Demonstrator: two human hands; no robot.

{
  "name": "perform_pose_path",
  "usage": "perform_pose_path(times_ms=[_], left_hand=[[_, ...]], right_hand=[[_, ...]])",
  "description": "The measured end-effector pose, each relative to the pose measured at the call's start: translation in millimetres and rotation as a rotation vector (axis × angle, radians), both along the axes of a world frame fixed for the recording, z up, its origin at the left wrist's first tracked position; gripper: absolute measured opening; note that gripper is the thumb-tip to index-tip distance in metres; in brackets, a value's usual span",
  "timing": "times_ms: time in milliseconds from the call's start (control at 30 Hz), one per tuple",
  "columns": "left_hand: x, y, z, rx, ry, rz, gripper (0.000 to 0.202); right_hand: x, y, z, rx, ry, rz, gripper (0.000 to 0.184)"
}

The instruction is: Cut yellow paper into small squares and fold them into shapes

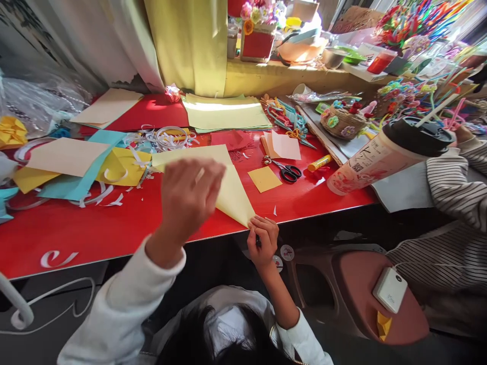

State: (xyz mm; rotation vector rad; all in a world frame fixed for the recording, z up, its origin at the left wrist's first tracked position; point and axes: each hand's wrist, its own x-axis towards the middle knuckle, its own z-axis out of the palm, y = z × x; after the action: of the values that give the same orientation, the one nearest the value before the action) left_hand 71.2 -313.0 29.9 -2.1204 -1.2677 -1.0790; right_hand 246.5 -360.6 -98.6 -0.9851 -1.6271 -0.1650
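A pale yellow sheet of paper, folded on a slant, lies at the front edge of the red table. At its near right corner, my right hand is closed, with thumb and fingertips pinching the paper. Over the sheet's left part is my left hand, smeared by motion; its fingers look bent, but whether they touch or hold the paper is unclear. Part of the sheet is hidden behind it. To the right, a small orange-yellow paper square lies beside black-handled scissors.
Coloured sheets and paper scraps cover the table's left side. A tall drink cup and a glue stick stand and lie at right. A striped sleeve of another person is beyond, near a stool holding a power bank.
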Motion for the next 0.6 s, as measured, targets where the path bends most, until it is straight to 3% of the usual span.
perform_pose_path(times_ms=[100, 167, 300, 600], left_hand=[[14.7, -41.6, -15.5, -0.125, 0.317, -0.306, 0.025], [22.6, -54.8, -32.3, -0.187, 0.422, -0.385, 0.028], [25.7, -57.2, -54.3, -0.285, 0.414, -0.375, 0.039], [15.8, -55.9, -55.6, -0.418, 0.399, -0.403, 0.049]], right_hand=[[0.8, 0.7, -2.0, 0.023, 0.012, 0.015, 0.015], [1.4, 1.7, -4.2, 0.045, 0.022, 0.021, 0.011], [2.1, 2.2, -6.7, 0.048, 0.019, 0.014, 0.011], [3.4, 2.5, -7.8, 0.064, 0.008, 0.025, 0.014]])
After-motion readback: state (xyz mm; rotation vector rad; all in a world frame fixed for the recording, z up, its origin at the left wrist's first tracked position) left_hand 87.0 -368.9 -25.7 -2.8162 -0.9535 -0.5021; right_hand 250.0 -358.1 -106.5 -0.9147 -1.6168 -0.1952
